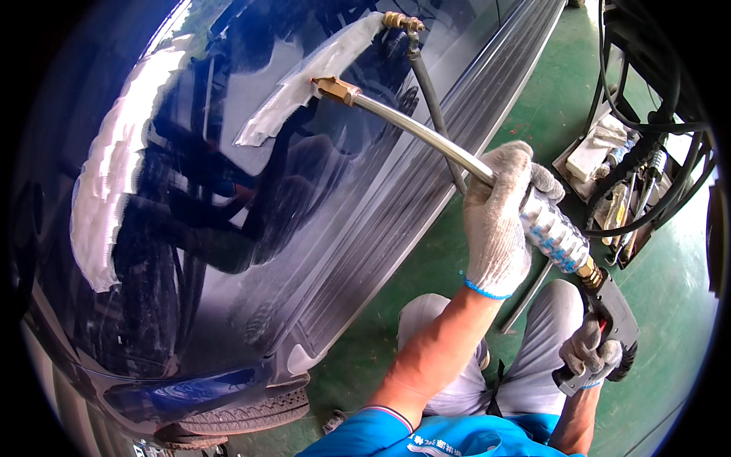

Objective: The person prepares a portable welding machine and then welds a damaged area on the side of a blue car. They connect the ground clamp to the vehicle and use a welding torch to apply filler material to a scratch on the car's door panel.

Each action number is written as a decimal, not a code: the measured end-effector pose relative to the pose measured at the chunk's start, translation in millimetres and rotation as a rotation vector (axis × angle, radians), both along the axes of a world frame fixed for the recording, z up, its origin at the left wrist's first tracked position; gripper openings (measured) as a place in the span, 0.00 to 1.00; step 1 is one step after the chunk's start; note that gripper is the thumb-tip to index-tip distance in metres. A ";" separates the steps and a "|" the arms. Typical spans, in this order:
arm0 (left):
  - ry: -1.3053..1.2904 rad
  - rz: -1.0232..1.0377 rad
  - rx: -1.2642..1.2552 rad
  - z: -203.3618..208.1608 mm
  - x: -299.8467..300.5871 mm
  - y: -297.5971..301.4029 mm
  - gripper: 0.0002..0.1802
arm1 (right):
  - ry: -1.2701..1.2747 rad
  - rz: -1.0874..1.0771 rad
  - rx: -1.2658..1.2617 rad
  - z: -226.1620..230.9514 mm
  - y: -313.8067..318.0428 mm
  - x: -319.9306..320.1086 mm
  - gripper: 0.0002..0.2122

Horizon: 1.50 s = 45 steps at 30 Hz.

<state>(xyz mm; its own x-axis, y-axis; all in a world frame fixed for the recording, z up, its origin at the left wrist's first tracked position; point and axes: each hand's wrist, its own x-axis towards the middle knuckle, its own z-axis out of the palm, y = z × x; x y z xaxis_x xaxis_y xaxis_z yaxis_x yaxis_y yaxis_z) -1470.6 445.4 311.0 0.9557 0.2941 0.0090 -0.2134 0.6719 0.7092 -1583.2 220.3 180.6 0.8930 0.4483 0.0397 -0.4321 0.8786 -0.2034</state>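
My left hand [496,221], in a whitish knit glove, is closed around a spot-welding gun, just where its pale metal shaft [419,139] meets a tape-wrapped sleeve [558,234]. Lower right, my gloved right hand [590,350] grips the gun's black pistol handle [618,314]. At the shaft's far end a copper tip [333,88] appears to touch a strip of bare, ground metal [278,105] on the dark blue car panel [205,221]. A brass fitting [403,22] sits at the upper end of that strip, with a dark cable [428,87] running down behind the shaft.
Another ground strip [114,160] curves along the panel's left. Below the panel runs a ribbed grey sill [396,194], with a tire [244,415] at the bottom. On the green floor [541,99], a tray of tools [620,190] stands at right under looping black cables [678,129].
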 end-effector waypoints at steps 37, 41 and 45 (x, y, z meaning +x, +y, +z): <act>0.162 0.138 -0.194 31.5 -14.1 15.5 0.25 | -0.024 0.074 0.004 -12.1 -5.1 -17.3 0.20; 0.115 0.106 -0.146 26.8 -7.5 20.1 0.24 | -0.042 0.091 -0.018 -16.9 -2.4 -9.5 0.20; 0.069 0.110 -0.121 31.6 -7.0 25.4 0.24 | -0.015 0.073 -0.057 -27.5 -1.5 -9.0 0.21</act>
